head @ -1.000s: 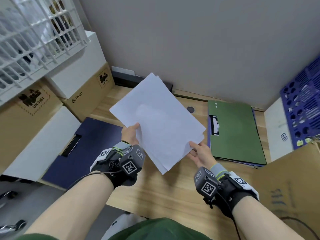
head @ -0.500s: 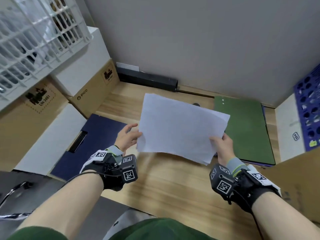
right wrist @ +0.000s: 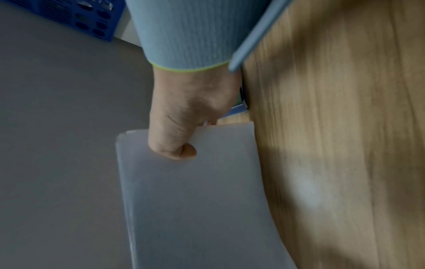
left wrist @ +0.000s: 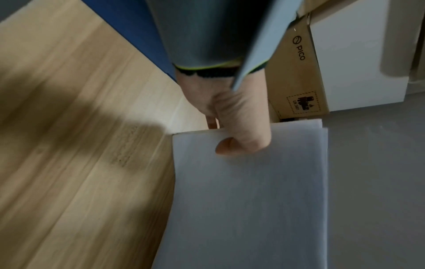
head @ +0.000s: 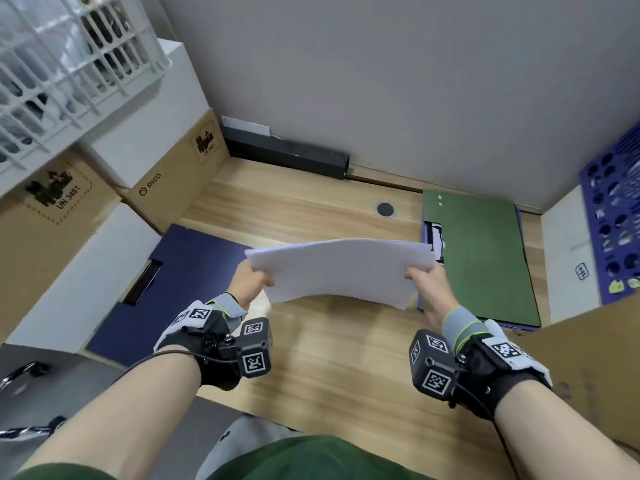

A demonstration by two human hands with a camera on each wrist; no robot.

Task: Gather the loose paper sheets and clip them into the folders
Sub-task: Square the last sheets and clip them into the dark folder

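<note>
White paper sheets [head: 341, 268] hang bowed above the desk [head: 311, 362], pinched at the short ends by the left hand [head: 250, 279] and right hand [head: 426, 284], thumbs on top. Edges look uneven (the left wrist view shows one sheet offset), so sheets could slide apart if either pinch loosens. Stack spans between both grips, the green folder [head: 485, 258] just right, the blue folder [head: 180, 268] left.
</note>
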